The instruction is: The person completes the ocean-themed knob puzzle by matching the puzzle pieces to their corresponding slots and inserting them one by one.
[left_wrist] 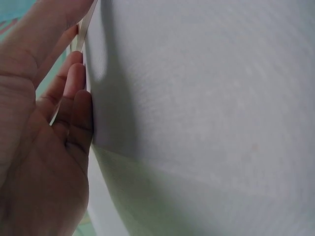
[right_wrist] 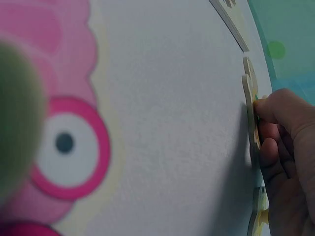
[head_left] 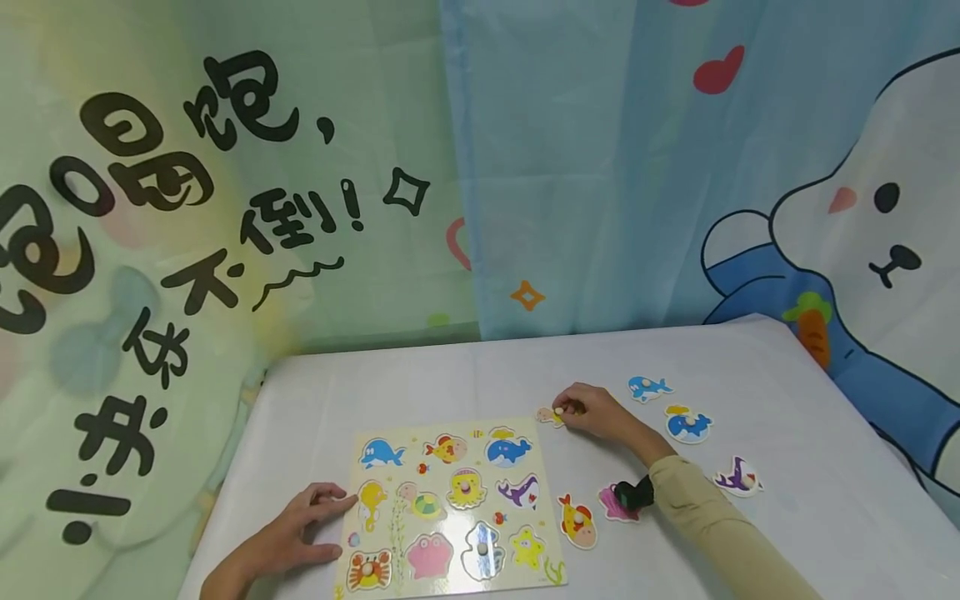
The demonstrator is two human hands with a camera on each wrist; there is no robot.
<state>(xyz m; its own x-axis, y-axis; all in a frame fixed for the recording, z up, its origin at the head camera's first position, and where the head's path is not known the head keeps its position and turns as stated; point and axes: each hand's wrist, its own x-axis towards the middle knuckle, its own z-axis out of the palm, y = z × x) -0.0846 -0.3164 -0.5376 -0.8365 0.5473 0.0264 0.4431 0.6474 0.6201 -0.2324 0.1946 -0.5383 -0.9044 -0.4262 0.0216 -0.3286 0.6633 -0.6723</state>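
Observation:
A flat knob-puzzle board with sea-animal pictures lies on the white table. My left hand rests at the board's left edge, fingers extended and touching it; in the left wrist view that hand shows loosely bent fingers beside the tabletop. Past the board's upper right corner, my right hand pinches a small puzzle piece. A peach-and-yellow piece shows at its fingertips, mostly covered. In the right wrist view, thumb and finger of this hand grip a thin wooden piece held on edge.
Loose pieces lie right of the board: a light blue whale, a dark blue whale, a purple piece, a red-and-yellow fish and a pink piece under the right wrist's black camera. Printed curtains hang behind.

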